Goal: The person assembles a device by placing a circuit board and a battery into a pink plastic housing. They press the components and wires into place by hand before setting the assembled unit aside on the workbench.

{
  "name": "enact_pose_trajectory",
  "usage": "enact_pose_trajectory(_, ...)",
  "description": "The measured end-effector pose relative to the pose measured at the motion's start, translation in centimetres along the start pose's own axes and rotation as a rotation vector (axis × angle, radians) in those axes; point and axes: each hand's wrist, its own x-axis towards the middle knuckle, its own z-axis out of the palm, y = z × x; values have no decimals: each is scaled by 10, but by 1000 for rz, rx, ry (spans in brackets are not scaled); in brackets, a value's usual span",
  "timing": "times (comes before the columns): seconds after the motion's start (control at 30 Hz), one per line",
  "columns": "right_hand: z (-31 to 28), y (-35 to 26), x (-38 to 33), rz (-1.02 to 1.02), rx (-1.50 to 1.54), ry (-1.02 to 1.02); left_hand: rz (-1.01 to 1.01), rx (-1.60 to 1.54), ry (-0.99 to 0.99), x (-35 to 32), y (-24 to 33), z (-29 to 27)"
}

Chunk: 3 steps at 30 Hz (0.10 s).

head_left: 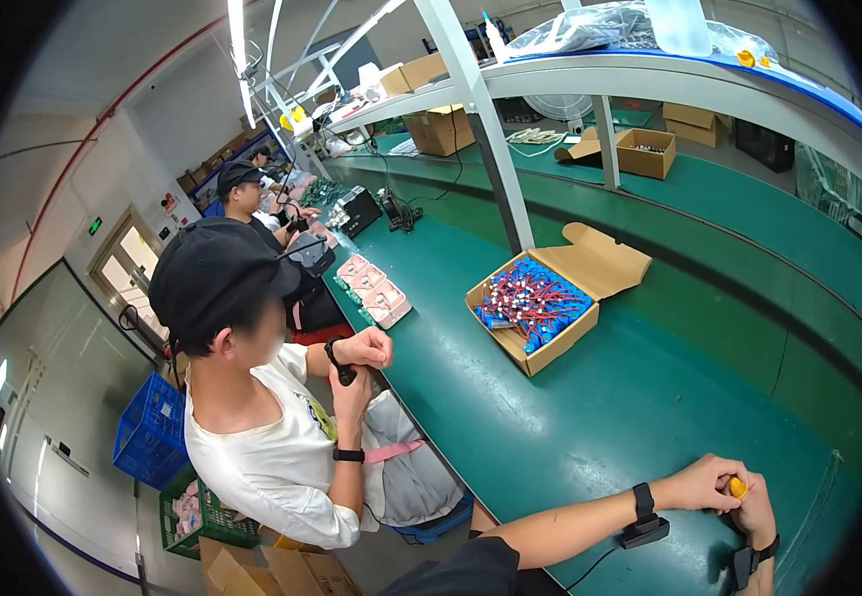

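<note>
At the lower right, over the green bench, my left hand (pixel 704 484) reaches in from the left and meets my right hand (pixel 755 514). A small rounded yellow piece (pixel 738 488) shows between them, gripped by the curled fingers of both hands. Its lower part is hidden, so I cannot tell its kind. Each of my wrists carries a black strap with a small black box, and a thin cable runs from the left one. Farther up the bench lies an open cardboard box (pixel 512 350) with many blue cylindrical parts with red wires and white connectors.
Left of me, a seated co-worker (pixel 262 437) in a white shirt touches their own wrist strap. Pink trays (pixel 388 302) with small parts lie on the green bench (pixel 470 397). A grey post (pixel 495 149) carries a shelf above. Blue and green crates (pixel 150 422) stand behind the co-worker.
</note>
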Motion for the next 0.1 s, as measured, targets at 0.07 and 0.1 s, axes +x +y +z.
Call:
enact_pose_trajectory(0.07,-3,1,0,-7,0,-14,24,-23,4,4,0,0)
enact_pose_trajectory(0.1,-5,2,0,-15,-2,-30,21,-23,3,4,-1,1)
